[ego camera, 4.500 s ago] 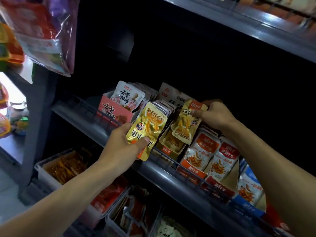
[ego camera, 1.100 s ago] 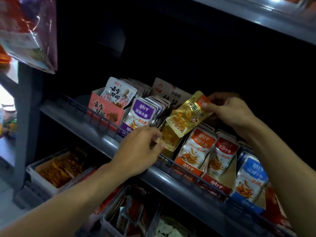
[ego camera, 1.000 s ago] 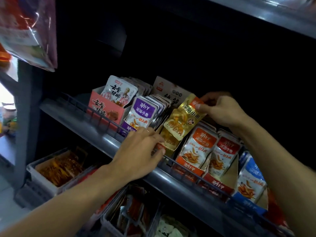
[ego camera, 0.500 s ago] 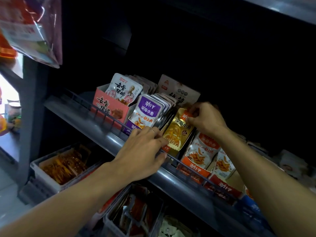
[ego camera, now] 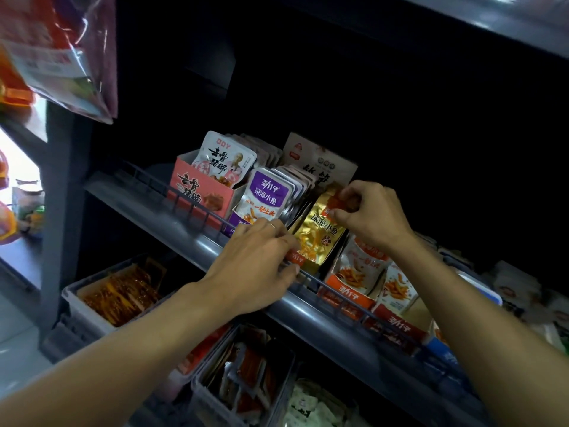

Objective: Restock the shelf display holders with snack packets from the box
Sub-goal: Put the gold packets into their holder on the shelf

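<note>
A gold snack packet [ego camera: 320,232] stands upright in its display holder on the middle shelf, between the purple packets [ego camera: 266,197] and the orange packets [ego camera: 358,266]. My right hand [ego camera: 368,215] pinches the gold packet's red top corner. My left hand [ego camera: 261,263] lies with straight fingers against the lower front of the gold packet's holder at the wire rail [ego camera: 197,208]. The supply box is out of view.
A pink holder [ego camera: 197,189] of white packets stands at the left of the row; red and blue holders continue to the right. Bins of packets [ego camera: 120,294] sit on the shelf below. A large bag [ego camera: 61,50] hangs at top left. An upper shelf edge [ego camera: 492,23] overhangs.
My right hand brought the gold packet down from a tilted position above the row into its holder. My left hand, which earlier held a gold packet, now rests at the holder's front.
</note>
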